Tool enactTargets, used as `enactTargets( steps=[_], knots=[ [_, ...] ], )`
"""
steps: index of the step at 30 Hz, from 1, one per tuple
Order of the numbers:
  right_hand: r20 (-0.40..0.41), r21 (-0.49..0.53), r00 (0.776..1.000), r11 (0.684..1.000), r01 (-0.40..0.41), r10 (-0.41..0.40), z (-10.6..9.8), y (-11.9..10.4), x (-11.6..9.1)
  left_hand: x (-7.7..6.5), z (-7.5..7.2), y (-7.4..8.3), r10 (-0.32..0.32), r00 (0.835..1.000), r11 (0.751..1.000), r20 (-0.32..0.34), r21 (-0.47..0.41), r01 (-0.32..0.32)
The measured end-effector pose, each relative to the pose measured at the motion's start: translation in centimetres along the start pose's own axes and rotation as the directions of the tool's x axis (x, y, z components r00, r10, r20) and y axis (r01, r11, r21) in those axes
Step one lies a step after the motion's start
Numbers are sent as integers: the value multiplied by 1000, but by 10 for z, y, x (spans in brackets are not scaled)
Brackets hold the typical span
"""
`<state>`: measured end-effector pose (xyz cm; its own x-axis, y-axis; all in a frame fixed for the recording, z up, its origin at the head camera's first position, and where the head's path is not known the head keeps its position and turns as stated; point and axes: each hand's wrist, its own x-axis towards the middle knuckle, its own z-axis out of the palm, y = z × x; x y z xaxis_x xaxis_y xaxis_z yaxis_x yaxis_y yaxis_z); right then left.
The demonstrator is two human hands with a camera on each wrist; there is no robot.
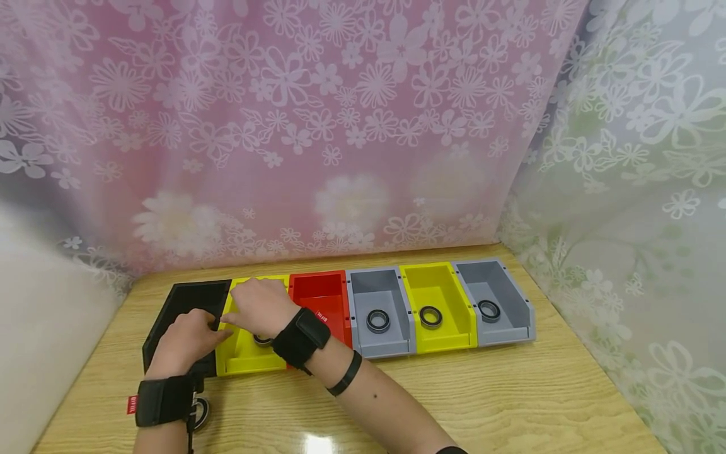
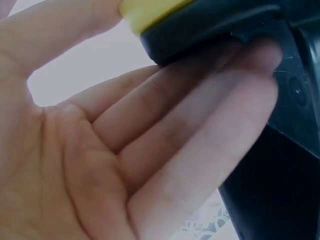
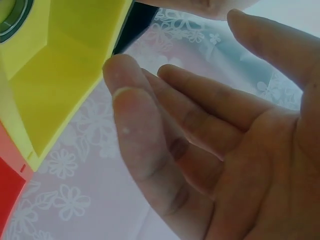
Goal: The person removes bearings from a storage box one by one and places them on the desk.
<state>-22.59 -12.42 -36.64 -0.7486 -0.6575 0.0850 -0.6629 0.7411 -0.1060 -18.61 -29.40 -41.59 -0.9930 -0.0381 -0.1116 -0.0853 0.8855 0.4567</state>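
My left hand (image 1: 190, 340) is at the black bin (image 1: 195, 291) at the row's left end. In the left wrist view its fingers curve round the black bin's wall, with the thumb against the neighbouring yellow edge (image 2: 150, 12). My right hand (image 1: 262, 308) hovers over the left yellow bin (image 1: 249, 364). In the right wrist view its fingers (image 3: 137, 125) are bent near that bin's far edge, thumb apart, nothing between them. A ball bearing (image 1: 262, 341) lies in that yellow bin, partly hidden by the right wrist. Another bearing (image 1: 204, 415) lies on the table, partly behind the left wristband.
The row continues rightward with a red bin (image 1: 317, 287), a grey bin (image 1: 374, 282), a second yellow bin (image 1: 428, 276) and a second grey bin (image 1: 482, 274). Those last three each contain a bearing. A flowered curtain (image 1: 351, 126) hangs behind the wooden table (image 1: 510, 403).
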Motion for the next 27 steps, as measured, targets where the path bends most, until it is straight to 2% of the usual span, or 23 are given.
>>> enactTargets(
  steps=[8, 14, 27],
  knots=[
    [34, 15, 999, 1000, -24, 24, 13, 4, 3, -3, 0, 2, 1, 1000, 1000, -2, -16, -1],
    [87, 14, 993, 997, -77, 75, 28, 7, 9, -3, 0, 3, -20, 1000, 999, 14, -36, 20],
    [133, -81, 988, 994, -74, 85, 58, -1, 15, -3, -2, 2, -24, 1000, 999, 10, -28, 24]
  ],
)
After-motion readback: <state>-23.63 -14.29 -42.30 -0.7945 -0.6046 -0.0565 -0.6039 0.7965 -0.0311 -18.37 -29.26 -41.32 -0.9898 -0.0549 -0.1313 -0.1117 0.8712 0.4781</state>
